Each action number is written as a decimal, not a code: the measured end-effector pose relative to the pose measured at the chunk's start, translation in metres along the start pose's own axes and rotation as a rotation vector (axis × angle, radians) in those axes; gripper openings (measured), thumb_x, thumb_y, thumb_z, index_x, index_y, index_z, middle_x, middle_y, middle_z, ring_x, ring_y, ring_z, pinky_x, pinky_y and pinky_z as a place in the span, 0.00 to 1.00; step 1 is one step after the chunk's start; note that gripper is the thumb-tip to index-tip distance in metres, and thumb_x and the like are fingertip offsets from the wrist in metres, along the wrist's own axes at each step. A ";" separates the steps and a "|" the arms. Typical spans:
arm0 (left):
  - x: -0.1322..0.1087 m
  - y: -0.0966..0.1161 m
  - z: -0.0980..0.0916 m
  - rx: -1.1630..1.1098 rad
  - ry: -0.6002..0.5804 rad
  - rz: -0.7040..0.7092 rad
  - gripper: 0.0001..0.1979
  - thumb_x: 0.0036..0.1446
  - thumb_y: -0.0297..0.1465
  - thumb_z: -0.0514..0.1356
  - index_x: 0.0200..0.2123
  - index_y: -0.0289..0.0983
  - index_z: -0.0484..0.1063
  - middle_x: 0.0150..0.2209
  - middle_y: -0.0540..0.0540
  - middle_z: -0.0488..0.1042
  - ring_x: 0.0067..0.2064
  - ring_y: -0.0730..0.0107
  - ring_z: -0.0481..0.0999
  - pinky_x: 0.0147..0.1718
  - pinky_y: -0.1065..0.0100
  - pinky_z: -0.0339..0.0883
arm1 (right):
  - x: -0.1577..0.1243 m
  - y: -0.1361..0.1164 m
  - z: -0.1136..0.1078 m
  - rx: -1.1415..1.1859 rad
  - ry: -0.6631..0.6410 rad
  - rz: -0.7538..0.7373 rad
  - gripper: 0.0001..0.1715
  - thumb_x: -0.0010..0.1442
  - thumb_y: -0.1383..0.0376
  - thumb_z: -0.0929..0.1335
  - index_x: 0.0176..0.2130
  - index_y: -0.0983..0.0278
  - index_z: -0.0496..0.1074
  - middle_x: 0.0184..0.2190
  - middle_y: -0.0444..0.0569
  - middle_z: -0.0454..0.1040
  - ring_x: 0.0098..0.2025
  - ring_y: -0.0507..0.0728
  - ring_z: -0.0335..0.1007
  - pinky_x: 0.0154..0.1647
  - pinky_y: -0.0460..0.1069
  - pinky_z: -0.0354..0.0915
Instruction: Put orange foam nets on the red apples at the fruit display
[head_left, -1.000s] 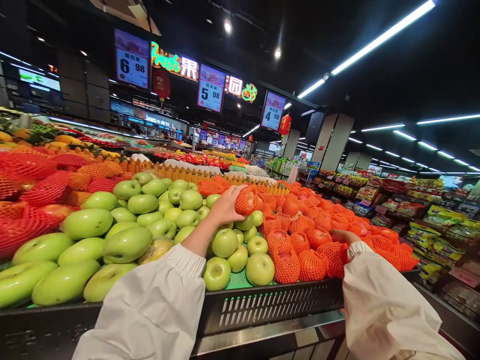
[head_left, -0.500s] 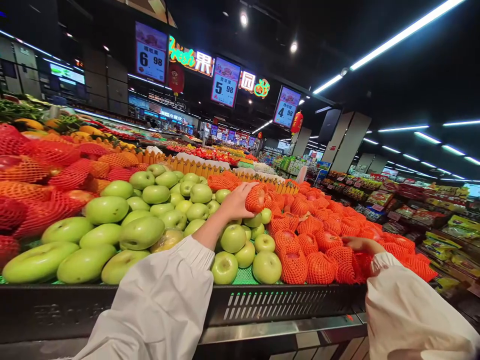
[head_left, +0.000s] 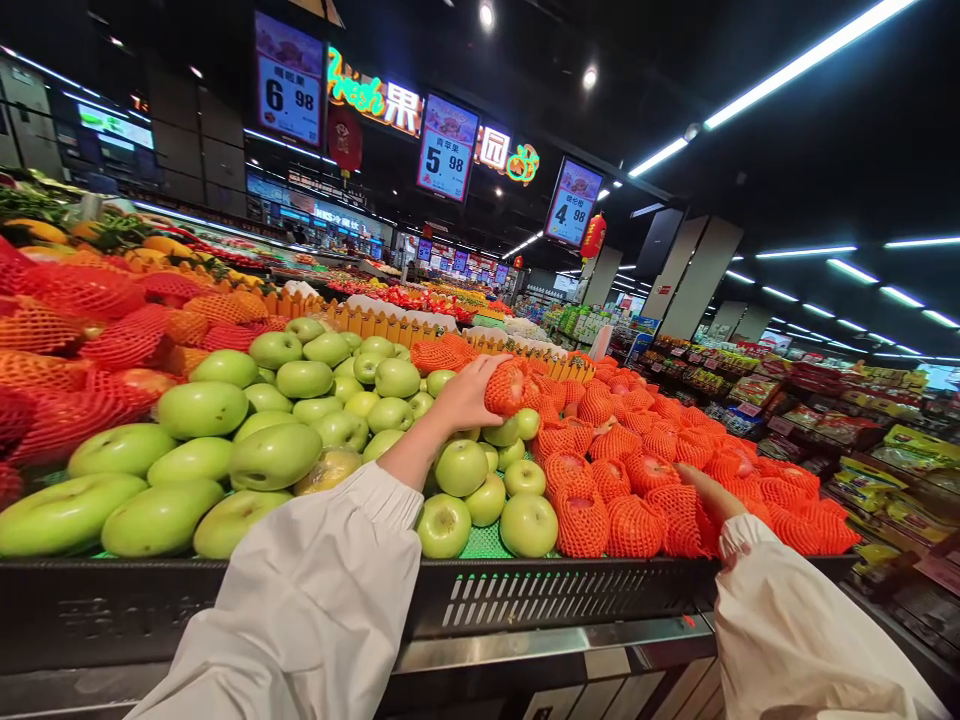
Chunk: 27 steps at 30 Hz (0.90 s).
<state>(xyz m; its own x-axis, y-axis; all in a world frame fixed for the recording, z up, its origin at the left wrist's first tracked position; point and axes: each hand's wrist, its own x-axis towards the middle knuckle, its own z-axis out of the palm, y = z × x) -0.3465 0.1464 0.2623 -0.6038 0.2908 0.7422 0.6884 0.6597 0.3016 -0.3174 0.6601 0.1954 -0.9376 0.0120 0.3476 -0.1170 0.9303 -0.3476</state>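
Note:
My left hand (head_left: 471,395) is closed around a round fruit in an orange foam net (head_left: 504,388), held over the far right part of the green apples (head_left: 397,378). The netting hides what kind of fruit it is. To the right, my right hand (head_left: 703,488) reaches in among a heap of fruits in orange foam nets (head_left: 626,445). Its fingers are mostly hidden by the netted fruits, so what they grip, if anything, does not show. Both arms have loose white sleeves with gathered cuffs.
A black slotted tray edge (head_left: 555,600) runs along the front of the fruit, above a metal rail (head_left: 540,645). More netted fruits (head_left: 90,340) are piled at the left. Snack shelves (head_left: 825,400) stand to the right. Price signs (head_left: 448,147) hang overhead.
The view has shifted slightly. My right hand has moved a little, with its fingers now less visible among the netted fruits. My left hand keeps hold of its netted fruit.

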 end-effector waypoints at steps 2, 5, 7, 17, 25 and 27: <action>0.000 -0.001 0.001 0.004 0.005 0.002 0.50 0.41 0.32 0.71 0.67 0.43 0.56 0.62 0.41 0.67 0.62 0.47 0.70 0.58 0.51 0.69 | 0.016 0.006 -0.003 -0.104 -0.051 -0.043 0.31 0.62 0.65 0.58 0.58 0.54 0.76 0.52 0.57 0.79 0.62 0.64 0.71 0.60 0.56 0.70; 0.001 -0.004 0.002 0.007 0.000 0.006 0.51 0.41 0.33 0.71 0.68 0.41 0.55 0.62 0.40 0.67 0.62 0.46 0.70 0.58 0.50 0.70 | 0.035 0.009 -0.007 -0.252 -0.087 -0.067 0.29 0.57 0.68 0.63 0.56 0.55 0.78 0.54 0.60 0.77 0.60 0.71 0.71 0.57 0.61 0.71; 0.001 -0.005 0.004 0.005 -0.002 0.011 0.52 0.41 0.33 0.71 0.69 0.40 0.54 0.63 0.39 0.66 0.63 0.45 0.70 0.58 0.49 0.69 | 0.037 0.008 -0.008 -0.451 -0.019 -0.074 0.29 0.60 0.67 0.65 0.58 0.53 0.76 0.60 0.61 0.71 0.58 0.74 0.68 0.46 0.62 0.75; 0.001 -0.001 0.000 0.030 -0.001 -0.020 0.55 0.42 0.36 0.71 0.71 0.39 0.51 0.65 0.37 0.66 0.65 0.43 0.68 0.60 0.50 0.68 | 0.031 -0.014 -0.025 -0.788 -0.168 -0.193 0.20 0.68 0.67 0.63 0.54 0.55 0.78 0.61 0.58 0.68 0.57 0.65 0.66 0.39 0.51 0.72; 0.001 -0.003 0.001 0.013 0.008 0.007 0.55 0.41 0.32 0.72 0.71 0.37 0.50 0.65 0.35 0.65 0.66 0.41 0.66 0.63 0.47 0.64 | 0.037 -0.024 -0.028 -1.000 -0.061 -0.263 0.28 0.66 0.76 0.60 0.56 0.57 0.77 0.60 0.62 0.68 0.58 0.71 0.63 0.43 0.57 0.73; 0.001 -0.003 0.001 0.012 0.012 0.017 0.54 0.41 0.32 0.72 0.70 0.37 0.51 0.66 0.35 0.65 0.66 0.41 0.66 0.64 0.47 0.63 | 0.039 -0.027 -0.029 -0.989 -0.017 -0.261 0.28 0.65 0.76 0.60 0.56 0.55 0.77 0.59 0.61 0.68 0.58 0.71 0.63 0.42 0.57 0.73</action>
<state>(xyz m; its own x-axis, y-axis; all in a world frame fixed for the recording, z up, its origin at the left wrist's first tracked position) -0.3498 0.1452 0.2614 -0.5872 0.2940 0.7542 0.6938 0.6627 0.2819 -0.3417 0.6461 0.2434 -0.9270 -0.2320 0.2946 -0.0023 0.7891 0.6142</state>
